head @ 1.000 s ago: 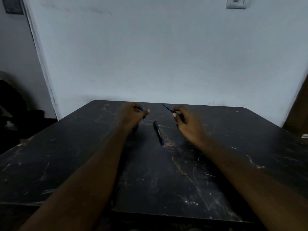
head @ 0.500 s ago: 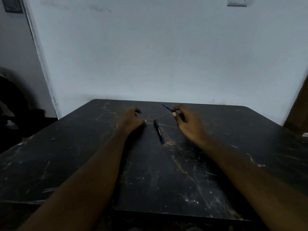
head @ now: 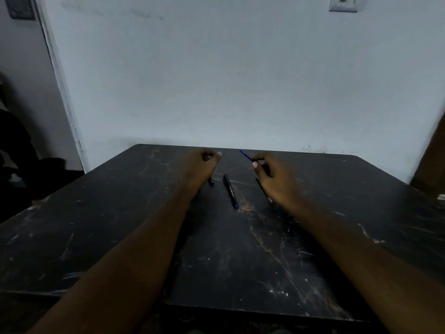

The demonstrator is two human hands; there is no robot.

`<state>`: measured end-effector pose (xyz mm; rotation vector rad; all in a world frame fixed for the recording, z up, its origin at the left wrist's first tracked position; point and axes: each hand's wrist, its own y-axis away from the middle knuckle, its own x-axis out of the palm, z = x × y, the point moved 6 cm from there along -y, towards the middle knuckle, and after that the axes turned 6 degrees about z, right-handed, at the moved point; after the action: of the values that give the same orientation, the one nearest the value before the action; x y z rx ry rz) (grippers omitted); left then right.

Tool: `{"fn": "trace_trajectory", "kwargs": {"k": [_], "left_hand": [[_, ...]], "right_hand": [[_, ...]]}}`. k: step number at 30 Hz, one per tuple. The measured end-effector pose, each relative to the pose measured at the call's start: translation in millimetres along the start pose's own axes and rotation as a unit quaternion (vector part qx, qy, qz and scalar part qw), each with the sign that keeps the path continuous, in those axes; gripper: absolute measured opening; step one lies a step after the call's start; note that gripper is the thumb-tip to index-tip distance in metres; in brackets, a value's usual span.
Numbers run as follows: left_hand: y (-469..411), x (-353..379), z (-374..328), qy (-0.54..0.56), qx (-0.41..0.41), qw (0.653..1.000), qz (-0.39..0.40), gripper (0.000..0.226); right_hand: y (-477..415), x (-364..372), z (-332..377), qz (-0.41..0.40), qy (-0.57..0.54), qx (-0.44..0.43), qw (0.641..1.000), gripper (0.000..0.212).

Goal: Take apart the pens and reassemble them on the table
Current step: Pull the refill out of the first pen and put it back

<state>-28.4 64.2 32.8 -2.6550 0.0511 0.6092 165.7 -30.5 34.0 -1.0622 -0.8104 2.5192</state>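
Left hand [head: 202, 162] hung over the far middle of the dark surface [head: 96, 237], fingers curled in; could not tell if it held anything. Small blue part [head: 211, 182], likely a cap, lay just beside its wrist. Black pen [head: 230, 191] lay between the hands. Right hand [head: 272, 177] pinched a thin blue refill [head: 245, 156]. Judged: one pen apart; next move calls for threading the refill back into its barrel.

We count 1 slim black plastic pen with a blue tip [head: 230, 191], 1 thin blue ink refill [head: 245, 155], 1 short blue pen piece [head: 211, 182] and 1 scratched black table [head: 120, 213].
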Motion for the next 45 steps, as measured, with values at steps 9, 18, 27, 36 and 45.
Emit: {"fn": "trace_trajectory", "kwargs": {"k": [9,18,27,36,45], "left_hand": [[21.8,33.2,-37.7,0.165,0.044,0.976,0.136,0.028],[2.5,23.4,11.6,-0.263,0.009,0.95,0.166,0.039],[-2.3,14.3,17.4,-0.335,0.026,0.933,0.126,0.035],[-5.6,-0.2,26.1,-0.297,-0.013,0.952,0.077,0.031],[-3.6,-12.7,30.3,-0.201,-0.045,0.977,0.049,0.019]], "right_hand": [[0.2,0.9,0.2,0.006,0.002,0.01,1.0,0.013],[0.2,-0.7,-1.7,0.009,0.013,0.018,1.0,0.021],[0.8,-1.4,0.1,0.015,0.021,0.024,0.999,0.025],[3.1,-4.3,5.0,0.016,0.041,0.017,0.999,0.025],[2.6,-2.8,3.7,0.028,0.04,0.021,0.999,0.026]]}}
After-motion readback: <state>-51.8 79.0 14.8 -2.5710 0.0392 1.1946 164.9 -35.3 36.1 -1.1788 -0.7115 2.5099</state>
